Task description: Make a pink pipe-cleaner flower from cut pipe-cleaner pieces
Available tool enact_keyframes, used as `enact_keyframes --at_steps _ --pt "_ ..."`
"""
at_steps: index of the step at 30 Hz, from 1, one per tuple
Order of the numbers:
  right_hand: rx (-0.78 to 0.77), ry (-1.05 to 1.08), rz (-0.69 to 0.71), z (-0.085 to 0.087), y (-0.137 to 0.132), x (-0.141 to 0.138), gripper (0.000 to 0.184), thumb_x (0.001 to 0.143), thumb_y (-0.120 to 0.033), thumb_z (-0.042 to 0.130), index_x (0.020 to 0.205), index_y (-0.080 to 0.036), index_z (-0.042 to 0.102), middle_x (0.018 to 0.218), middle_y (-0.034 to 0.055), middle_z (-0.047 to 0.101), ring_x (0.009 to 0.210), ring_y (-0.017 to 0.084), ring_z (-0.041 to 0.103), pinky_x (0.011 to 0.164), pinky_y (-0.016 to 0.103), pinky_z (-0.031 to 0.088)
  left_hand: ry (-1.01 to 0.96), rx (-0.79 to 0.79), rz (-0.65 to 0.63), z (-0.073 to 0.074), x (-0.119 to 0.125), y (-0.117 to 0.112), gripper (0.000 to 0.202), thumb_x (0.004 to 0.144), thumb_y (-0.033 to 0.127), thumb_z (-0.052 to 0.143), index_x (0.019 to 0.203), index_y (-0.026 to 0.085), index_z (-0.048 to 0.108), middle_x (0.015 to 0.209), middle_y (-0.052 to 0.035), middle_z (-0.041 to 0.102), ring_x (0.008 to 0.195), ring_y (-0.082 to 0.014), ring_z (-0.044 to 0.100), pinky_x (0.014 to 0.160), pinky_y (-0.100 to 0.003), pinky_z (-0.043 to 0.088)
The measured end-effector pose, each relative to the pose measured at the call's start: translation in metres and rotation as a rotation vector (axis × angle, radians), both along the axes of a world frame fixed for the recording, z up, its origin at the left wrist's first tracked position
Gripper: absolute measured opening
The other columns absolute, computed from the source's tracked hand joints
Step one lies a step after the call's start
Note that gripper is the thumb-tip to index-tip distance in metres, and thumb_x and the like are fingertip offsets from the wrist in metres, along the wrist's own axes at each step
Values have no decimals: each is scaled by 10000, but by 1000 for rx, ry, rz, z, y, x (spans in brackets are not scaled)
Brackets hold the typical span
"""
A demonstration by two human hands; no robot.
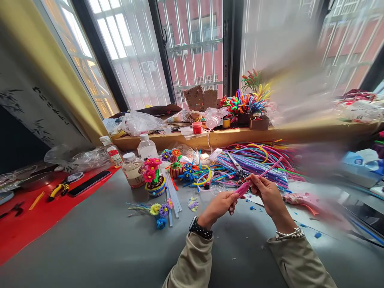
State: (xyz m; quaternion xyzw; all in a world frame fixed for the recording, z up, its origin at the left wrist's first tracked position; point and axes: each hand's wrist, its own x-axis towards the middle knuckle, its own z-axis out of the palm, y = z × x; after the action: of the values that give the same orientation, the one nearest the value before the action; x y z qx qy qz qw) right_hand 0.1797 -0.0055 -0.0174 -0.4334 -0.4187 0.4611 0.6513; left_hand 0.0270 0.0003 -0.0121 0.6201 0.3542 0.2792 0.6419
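Observation:
Pink pipe cleaners (242, 189) are bunched between my two hands above the grey table. My left hand (220, 206), with a watch at the wrist, is closed around the lower end of the pink bundle. Higher up, my right hand (267, 195) pinches the same pink piece, and a thin stem sticks out past its fingers to the upper right. Just behind the hands lie scissors (235, 162) on a heap of coloured pipe cleaners (252, 160). Small yellow, purple and blue pipe-cleaner flowers (162, 212) rest left of my left hand.
Potted pipe-cleaner flowers (154, 180), clear glue sticks (174, 196) and bottles (132, 170) stand or lie to the left. A phone (90, 184) and yellow-handled pliers (58, 191) lie on red cloth. Blue scraps dot the table at right. A blurred shape covers the right side.

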Motion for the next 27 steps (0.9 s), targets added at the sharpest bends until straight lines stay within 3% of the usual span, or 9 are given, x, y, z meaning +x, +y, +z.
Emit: enact_keyframes --at_steps 5,12,19,23,27 --pt "-18 61 -27 -4 4 2 307 619 -437 642 675 -135 649 493 -24 467 442 57 359 402 200 273 -26 89 195 -5 1 4 369 638 473 532 501 132 504 477 25 450 391 -52 405 404 -194 311" --pt "-68 173 0 -5 4 2 280 600 -422 665 654 -148 648 495 -35 458 437 47 354 396 186 288 -140 60 364 -1 2 -1 293 648 400 568 617 113 622 503 -11 532 395 -76 469 425 -207 380" --pt "-74 197 55 -1 2 2 281 589 -413 668 738 -175 654 571 -32 513 475 48 403 442 182 345 -173 214 484 -7 3 4 290 707 369 518 575 134 625 491 7 519 412 -55 431 417 -179 348" --pt "-104 -151 -62 -6 10 10 387 565 -388 664 882 -173 613 734 20 617 609 124 522 546 246 406 -250 181 572 -4 -2 6 246 678 360 560 675 132 653 545 -5 572 447 -72 495 455 -192 408" --pt "-163 -923 -316 -19 28 22 246 686 -300 548 844 -116 593 786 100 626 725 196 558 654 302 396 -371 107 634 2 -7 6 255 638 359 610 710 118 650 597 -29 623 502 -96 564 519 -211 462"
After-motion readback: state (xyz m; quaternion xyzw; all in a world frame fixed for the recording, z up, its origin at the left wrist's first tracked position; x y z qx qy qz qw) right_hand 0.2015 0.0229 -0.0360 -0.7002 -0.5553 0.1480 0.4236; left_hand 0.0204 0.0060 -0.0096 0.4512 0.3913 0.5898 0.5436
